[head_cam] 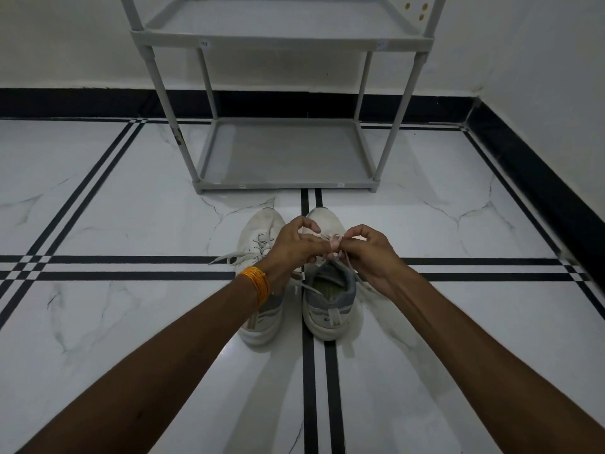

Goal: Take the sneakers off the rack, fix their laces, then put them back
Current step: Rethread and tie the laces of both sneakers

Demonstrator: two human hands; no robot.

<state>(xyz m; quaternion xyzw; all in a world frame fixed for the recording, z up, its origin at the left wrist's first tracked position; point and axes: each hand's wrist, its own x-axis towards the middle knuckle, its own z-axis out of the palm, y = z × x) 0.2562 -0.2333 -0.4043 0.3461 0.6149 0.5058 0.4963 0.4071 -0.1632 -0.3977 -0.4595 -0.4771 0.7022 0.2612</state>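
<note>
Two white sneakers stand side by side on the floor, toes toward the rack. The left sneaker (pixel 258 244) has loose laces trailing off to its left. Over the right sneaker (pixel 330 299), my left hand (pixel 294 247) and my right hand (pixel 370 253) meet above the tongue, each pinching part of its lace (pixel 327 239). Two lace ends hang down past the shoe's opening. An orange thread band sits on my left wrist. The grey rack (pixel 284 152) stands just beyond the shoes, and its bottom shelf holds nothing.
The floor is white marble tile with black stripe lines. A black skirting runs along the white walls behind and on the right. The rack's upper shelf (pixel 278 37) is at the top of the view.
</note>
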